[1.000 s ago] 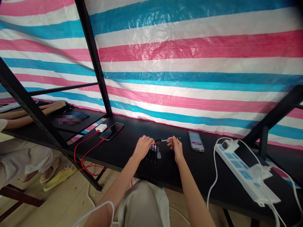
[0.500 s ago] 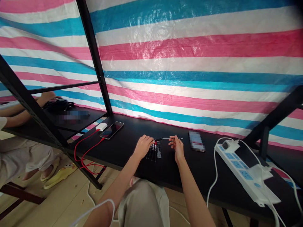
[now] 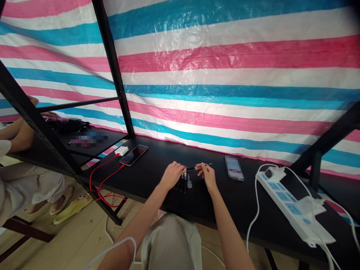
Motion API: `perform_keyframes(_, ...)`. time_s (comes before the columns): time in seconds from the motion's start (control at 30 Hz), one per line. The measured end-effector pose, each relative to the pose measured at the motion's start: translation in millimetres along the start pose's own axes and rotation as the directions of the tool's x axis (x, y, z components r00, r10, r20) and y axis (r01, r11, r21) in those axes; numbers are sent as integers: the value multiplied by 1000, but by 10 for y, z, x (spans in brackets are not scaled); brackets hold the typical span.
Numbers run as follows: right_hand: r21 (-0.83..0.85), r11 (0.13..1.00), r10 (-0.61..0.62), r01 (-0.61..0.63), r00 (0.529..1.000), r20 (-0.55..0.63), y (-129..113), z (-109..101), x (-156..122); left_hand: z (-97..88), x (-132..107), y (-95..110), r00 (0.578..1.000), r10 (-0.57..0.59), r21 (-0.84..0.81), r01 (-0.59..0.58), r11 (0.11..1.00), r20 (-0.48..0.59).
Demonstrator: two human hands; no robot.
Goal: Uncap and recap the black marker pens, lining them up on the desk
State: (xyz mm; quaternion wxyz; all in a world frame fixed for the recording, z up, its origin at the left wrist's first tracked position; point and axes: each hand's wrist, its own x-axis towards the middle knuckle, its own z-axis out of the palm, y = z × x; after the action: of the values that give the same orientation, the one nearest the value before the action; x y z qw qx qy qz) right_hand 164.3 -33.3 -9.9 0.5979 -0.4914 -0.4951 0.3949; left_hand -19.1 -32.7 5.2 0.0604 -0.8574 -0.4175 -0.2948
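Observation:
My left hand [image 3: 171, 176] is closed on the left end of a black pen barrel [image 3: 191, 168], held level just over the table. At the barrel's right end, my right hand [image 3: 207, 177] pinches a thin pen refill [image 3: 209, 164], whose pointed tip sticks out past the fingers. The part of the refill between barrel and fingertips is mostly hidden. Directly below lies a row of several black pens [image 3: 184, 183] with some clear parts, side by side on the black table [image 3: 160, 150] and partly covered by my left hand.
A phone [image 3: 134, 155] and white charger [image 3: 121, 150] with a red cable lie left. Rightward are a blurred-out phone-like item [image 3: 234, 168] and a white power strip [image 3: 294, 208] with plugs and cords. Beyond the black frame [image 3: 112, 67], another person's hand [image 3: 50, 115] rests near dark cables.
My right hand has moved left toward my left hand, and less of the refill shows between barrel and fingers. The other person's arm at the left has shifted.

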Motion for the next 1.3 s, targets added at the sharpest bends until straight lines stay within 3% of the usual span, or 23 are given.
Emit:
perform_keyframes(0.1,-131,988,-63,80,990,129,-46,70,-72,-3,-8,-1,997,-54,3,55,999,-57)
perform_keyframes(0.17,-262,954,-117,144,986,117,-62,84,-111,-21,-17,-24,980,-150,3,151,988,-130)
perform_keyframes(0.27,-514,831,-187,212,977,101,-62,65,-146,-42,-38,-92,918,-306,-3,316,949,-254)
perform_keyframes(0.37,-679,682,-187,271,963,195,-44,52,-163,-17,-63,-176,862,-408,14,432,902,-302)
perform_keyframes(0.47,-745,588,-152,314,948,279,-23,64,-167,64,-90,-252,864,-440,59,466,883,-245)
perform_keyframes(0.6,-754,572,-140,323,944,298,-12,74,-170,171,-125,-316,870,-449,175,483,858,-202)
perform_keyframes(0.8,-768,556,-154,317,948,280,-20,62,-196,104,-108,-290,770,-488,284,617,734,-410)
perform_keyframes(0.83,-772,550,-159,320,947,279,-19,58,-199,79,-97,-267,769,-478,278,613,740,-425)
perform_keyframes(0.9,-774,541,-167,329,944,285,-10,45,-196,47,-78,-213,812,-440,253,551,796,-384)
perform_keyframes(1.0,-795,515,-179,321,947,266,24,6,-174,67,-72,-151,900,-364,198,412,889,-241)
perform_keyframes(1.07,-849,458,-206,263,961,187,57,-29,-157,113,-81,-145,925,-343,177,369,912,-161)
perform_keyframes(1.2,-954,293,-267,62,964,-20,105,-87,-146,184,-99,-195,906,-414,173,422,890,-84)
perform_keyframes(1.3,-977,213,-265,9,963,-49,91,-88,-161,173,-100,-214,887,-460,160,461,873,-45)
